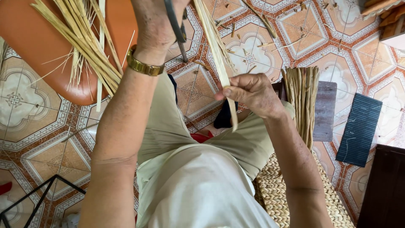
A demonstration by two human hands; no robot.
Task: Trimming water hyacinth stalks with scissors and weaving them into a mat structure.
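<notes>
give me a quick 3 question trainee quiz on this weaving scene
1. True or false: the right hand pinches a pale fibre strip.
2. Which wrist wears the gold watch?
3. The bundle of dried straw lies on: A) orange seat B) woven mat C) dark ribbed pad

Key: 1 true; 2 left, the left hand grips scissors; 3 A

No packages, labels, signs or screens show anywhere here.
</notes>
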